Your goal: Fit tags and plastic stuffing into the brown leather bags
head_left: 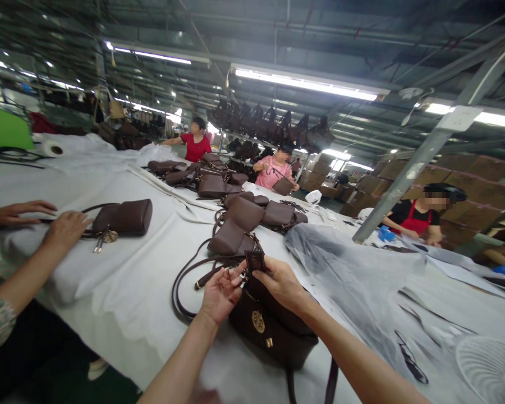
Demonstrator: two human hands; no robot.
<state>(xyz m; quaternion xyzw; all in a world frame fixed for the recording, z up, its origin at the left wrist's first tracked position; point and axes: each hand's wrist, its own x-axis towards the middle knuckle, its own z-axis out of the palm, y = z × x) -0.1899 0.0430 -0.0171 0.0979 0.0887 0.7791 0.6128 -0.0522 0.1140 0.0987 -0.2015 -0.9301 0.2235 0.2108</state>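
A dark brown handbag (273,328) with a round gold emblem lies on the table in front of me. My right hand (283,280) grips a small dark hang tag (255,262) with lettering, held above the bag's top between thumb and fingers. Close beside it, my left hand (222,296) is palm up with its fingers curled together near the tag's left edge. What those fingers pinch is too small to make out. The bag's long strap (179,292) loops out to the left over the white table cover.
Several more brown bags (235,221) are piled ahead. At left, a co-worker's hands (67,227) touch another bag (124,217). Clear plastic sheeting (340,269) and a white fan (490,367) lie to the right. Other people work beyond the table, near a slanted post (416,174).
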